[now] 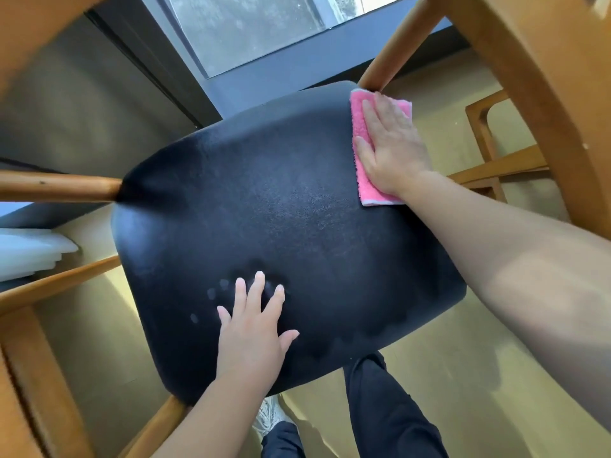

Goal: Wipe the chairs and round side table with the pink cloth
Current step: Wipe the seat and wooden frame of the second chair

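Seat-wiping underway: right hand (391,145) flat, pressing pink cloth (358,127) on black chair seat (264,209); left hand (256,328) splayed, bracing. Next, sweep across.

One black seat (281,233) fills the view, with one pink cloth (360,153) on its far right corner. Two hands are on it: the right hand (393,147) flat on the cloth, the left hand (254,328) flat on the seat. Five pale fingerprints (211,294) show beside the left hand, perhaps more in the blur. Two dark trouser legs (380,408) and one shoe (269,414) show below. A second chair frame (489,150) stands at right.
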A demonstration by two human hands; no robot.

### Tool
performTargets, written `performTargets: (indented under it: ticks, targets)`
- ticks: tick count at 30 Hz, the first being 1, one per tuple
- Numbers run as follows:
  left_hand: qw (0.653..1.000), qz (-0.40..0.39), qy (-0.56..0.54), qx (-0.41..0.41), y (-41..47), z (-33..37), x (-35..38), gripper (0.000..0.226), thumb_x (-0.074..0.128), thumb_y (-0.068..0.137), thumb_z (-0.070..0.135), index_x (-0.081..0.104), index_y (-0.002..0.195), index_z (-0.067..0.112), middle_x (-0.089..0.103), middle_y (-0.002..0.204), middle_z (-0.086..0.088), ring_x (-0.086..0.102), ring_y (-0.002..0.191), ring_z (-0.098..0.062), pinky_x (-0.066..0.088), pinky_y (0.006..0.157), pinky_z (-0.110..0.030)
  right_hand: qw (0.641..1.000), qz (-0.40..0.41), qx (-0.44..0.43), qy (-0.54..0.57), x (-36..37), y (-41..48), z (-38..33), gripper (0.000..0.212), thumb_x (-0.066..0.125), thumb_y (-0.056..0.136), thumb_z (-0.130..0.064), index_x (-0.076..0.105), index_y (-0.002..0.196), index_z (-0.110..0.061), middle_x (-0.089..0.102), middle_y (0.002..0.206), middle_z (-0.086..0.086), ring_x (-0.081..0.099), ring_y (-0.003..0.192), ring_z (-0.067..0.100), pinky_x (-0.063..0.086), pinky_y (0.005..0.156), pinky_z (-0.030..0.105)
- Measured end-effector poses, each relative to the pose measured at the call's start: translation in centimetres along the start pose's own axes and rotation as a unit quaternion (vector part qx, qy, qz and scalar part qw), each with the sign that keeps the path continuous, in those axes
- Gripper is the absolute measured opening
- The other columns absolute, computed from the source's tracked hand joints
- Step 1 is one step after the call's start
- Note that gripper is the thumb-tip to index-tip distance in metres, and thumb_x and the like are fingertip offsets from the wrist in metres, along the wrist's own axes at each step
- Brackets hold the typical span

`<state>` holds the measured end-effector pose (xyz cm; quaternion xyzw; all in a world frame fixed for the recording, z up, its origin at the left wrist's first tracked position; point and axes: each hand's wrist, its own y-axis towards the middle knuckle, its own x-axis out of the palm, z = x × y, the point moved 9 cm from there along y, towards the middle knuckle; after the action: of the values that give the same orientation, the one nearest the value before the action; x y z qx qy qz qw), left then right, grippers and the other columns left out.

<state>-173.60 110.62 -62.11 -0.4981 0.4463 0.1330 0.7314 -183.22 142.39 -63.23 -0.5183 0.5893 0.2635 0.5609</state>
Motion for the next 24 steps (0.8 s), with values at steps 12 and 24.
performTargets:
  ticks: [12,24]
  targets:
    - [0.999,-0.031,0.003,-0.005,-0.3,0.2,0.0,0.073,0.047,0.09,0.059,0.015,0.149,0.033,-0.007,0.158,0.0,-0.01,0.145,-0.027,0.019,0.112,-0.052,0.988,0.024,0.15,-0.015,3.7,-16.7,4.6,0.066,0.018,0.099,-0.041,0.007,0.155,-0.008,0.005,0.163,0.012,0.003,0.15,0.025,0.0,0.122,0.038]
    - [0.993,0.079,-0.085,0.013,-2.6,-0.7,0.7,0.067,0.051,0.092,0.047,0.023,0.149,0.026,0.005,0.158,-0.005,-0.002,0.143,-0.021,0.011,0.117,-0.048,0.984,0.025,0.17,-0.049,7.0,-22.5,2.0,0.069,0.012,0.097,-0.042,0.011,0.154,-0.005,0.009,0.161,0.017,0.004,0.149,0.036,0.0,0.121,0.046]
